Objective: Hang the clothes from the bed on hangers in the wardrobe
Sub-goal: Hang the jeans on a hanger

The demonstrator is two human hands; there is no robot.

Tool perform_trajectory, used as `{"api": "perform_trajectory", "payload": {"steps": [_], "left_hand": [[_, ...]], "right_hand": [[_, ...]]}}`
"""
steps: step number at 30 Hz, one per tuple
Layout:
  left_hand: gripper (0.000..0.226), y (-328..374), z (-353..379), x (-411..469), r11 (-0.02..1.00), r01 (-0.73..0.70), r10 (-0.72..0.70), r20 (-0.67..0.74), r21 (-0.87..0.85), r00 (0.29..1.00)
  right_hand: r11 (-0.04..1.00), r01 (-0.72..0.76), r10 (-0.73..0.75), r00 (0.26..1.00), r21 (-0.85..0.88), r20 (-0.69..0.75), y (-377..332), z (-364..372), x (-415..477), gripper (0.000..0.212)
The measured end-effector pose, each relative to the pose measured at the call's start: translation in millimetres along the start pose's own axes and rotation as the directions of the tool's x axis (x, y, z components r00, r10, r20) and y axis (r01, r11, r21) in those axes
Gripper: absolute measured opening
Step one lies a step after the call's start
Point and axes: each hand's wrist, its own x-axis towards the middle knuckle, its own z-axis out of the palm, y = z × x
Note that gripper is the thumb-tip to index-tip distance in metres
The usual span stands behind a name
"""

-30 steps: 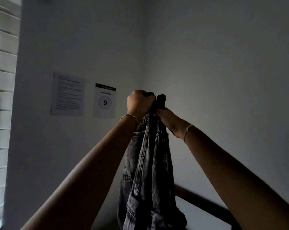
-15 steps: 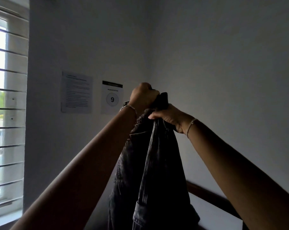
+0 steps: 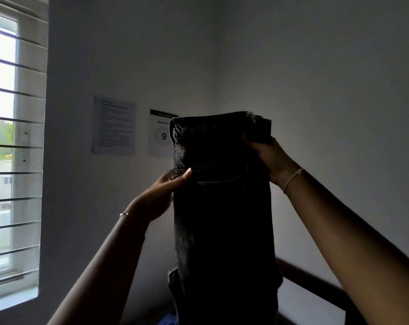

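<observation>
A pair of dark washed jeans [image 3: 222, 207] hangs upright in front of me, folded lengthwise, waistband at the top. My right hand [image 3: 266, 158] grips the waistband's right corner from behind. My left hand [image 3: 163, 191] holds the left edge lower down, with the thumb lying on the front near a pocket and the fingers behind the cloth. The legs drop out of the bottom of the view. No hanger and no wardrobe are in view.
A barred window [image 3: 11, 146] fills the left. Two printed sheets [image 3: 114, 126] hang on the wall, one with the number 9. A dark wooden rail [image 3: 316, 285] runs along the lower right. Something blue [image 3: 168, 320] shows at the bottom edge.
The hands were bunched together at the top of the jeans. They have moved apart, the left one sliding down the left edge, and the jeans now hang spread flat.
</observation>
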Motion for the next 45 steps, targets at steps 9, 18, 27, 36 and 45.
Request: {"api": "perform_trajectory", "payload": {"steps": [9, 18, 27, 36, 45], "left_hand": [[0.026, 35, 16, 27, 0.977, -0.204, 0.174, -0.332, -0.059, 0.927], [0.028, 39, 39, 49, 0.954, -0.28, 0.299, -0.447, 0.109, 0.843], [0.063, 33, 1, 39, 0.935, -0.265, 0.349, -0.463, 0.238, 0.815], [0.111, -135, -7, -78, 0.989, 0.149, -0.141, -0.461, -0.019, 0.876], [0.086, -213, 24, -104, 0.96, 0.229, -0.273, -0.364, -0.16, 0.89]], "right_hand": [[0.995, -0.031, 0.012, 0.983, -0.097, -0.184, 17, -7, -6, 0.043], [0.944, 0.075, -0.187, 0.924, -0.322, -0.333, 36, -18, -3, 0.055], [0.976, 0.088, -0.188, 0.805, -0.2, -0.562, 25, 4, 29, 0.012], [0.974, 0.038, -0.159, 0.815, -0.222, -0.557, 44, 48, 39, 0.028], [0.994, 0.025, -0.072, 0.891, -0.108, -0.447, 44, 42, 43, 0.014]]}}
